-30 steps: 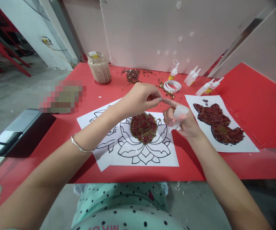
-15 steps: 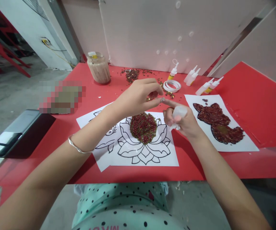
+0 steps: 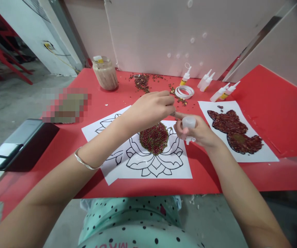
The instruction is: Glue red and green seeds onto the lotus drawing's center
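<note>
A small translucent glue bottle (image 3: 189, 122) is held upside down in my right hand (image 3: 198, 130), over the right edge of the lotus drawing. My right index finger points left and meets the fingertips of my left hand (image 3: 158, 105). The left fingers are bent together; what they hold, if anything, is too small to tell. Below lies the lotus drawing (image 3: 156, 168), its upper middle covered with red and green grains (image 3: 154, 139). A second line drawing (image 3: 91, 132) lies partly under it and my left forearm.
Loose grains (image 3: 141, 82), a jar (image 3: 105, 74), a white tape roll (image 3: 184, 92) and several glue bottles (image 3: 205, 82) stand or lie at the back. A grain-covered picture (image 3: 238, 132) is at right, a dark tablet-like device (image 3: 21, 144) at left.
My left hand has lowered slightly, and its fingers have bent more around the tip of my right index finger. The bottle in my right hand has turned more upright in view.
</note>
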Tool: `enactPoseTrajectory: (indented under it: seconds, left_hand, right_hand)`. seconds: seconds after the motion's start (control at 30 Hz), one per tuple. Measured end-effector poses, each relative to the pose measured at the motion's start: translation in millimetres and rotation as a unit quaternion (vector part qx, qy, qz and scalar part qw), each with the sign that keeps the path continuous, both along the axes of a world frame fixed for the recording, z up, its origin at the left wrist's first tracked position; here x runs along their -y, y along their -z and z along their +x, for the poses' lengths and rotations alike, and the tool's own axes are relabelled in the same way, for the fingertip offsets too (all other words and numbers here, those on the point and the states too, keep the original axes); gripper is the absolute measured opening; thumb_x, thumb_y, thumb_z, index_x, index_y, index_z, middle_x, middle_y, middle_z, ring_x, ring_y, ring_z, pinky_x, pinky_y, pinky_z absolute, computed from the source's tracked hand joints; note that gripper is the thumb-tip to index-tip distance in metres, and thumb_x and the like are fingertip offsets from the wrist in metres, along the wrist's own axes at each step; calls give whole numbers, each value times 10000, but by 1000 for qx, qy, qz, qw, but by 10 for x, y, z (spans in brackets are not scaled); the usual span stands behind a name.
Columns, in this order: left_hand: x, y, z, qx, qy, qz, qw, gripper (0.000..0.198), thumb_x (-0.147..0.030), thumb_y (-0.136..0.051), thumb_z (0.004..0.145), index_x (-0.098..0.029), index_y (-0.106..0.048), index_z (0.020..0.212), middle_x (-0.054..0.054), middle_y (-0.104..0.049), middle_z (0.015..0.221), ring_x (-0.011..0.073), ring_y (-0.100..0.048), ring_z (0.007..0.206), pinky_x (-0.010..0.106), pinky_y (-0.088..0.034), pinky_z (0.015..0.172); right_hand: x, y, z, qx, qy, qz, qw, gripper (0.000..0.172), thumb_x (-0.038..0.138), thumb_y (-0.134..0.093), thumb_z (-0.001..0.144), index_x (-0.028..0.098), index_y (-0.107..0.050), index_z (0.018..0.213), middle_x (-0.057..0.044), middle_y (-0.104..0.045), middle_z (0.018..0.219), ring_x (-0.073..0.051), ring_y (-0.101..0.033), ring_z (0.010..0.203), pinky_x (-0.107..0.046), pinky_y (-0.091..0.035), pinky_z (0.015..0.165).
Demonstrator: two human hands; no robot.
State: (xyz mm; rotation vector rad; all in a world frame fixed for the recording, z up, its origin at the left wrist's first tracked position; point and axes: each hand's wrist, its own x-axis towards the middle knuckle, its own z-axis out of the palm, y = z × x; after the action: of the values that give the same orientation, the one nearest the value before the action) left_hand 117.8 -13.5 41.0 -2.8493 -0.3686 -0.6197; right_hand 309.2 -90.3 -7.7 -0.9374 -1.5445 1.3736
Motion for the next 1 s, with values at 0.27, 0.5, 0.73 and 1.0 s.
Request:
enactPoseTrajectory:
  seconds: [0.27,0.5,0.73,1.0]
  left_hand:
    - [74,-20,22,-45,-3,14,999,229,-31,-438,843,-145,-623,771,70,-596,790,170,-535,782,277,-381,564]
    - [63,-16,-9,-53,-12,3,999,244,-30,-395,847,-127,-617,817,72,-591,824,149,-540,758,259,-402,589]
    - [93,-54,-19,-88,-9,-2,996,251,-32,-396,850,-127,-623,797,61,-595,788,149,-539,751,254,-402,597]
    - [97,8,-1,-93,-8,-13,996,231,-11,-421,820,-125,-621,802,56,-598,778,145,-541,737,249,-400,589]
  right_hand:
    - [7,-56,34,-17,-54,-29,998,385,541,-687,705,177,-569,655,45,-449,520,-66,-347,478,-256,-202,442]
    - [3,-43,20,-49,-68,-41,996,374,512,-710,698,166,-572,661,50,-446,519,-59,-357,484,-243,-229,447]
    - [3,-62,38,-28,-82,-52,995,419,537,-712,680,167,-533,600,51,-415,532,-50,-330,481,-241,-209,430]
    - [-14,-18,86,-19,-113,-61,992,445,547,-696,694,160,-510,574,46,-416,545,-43,-322,483,-225,-233,425]
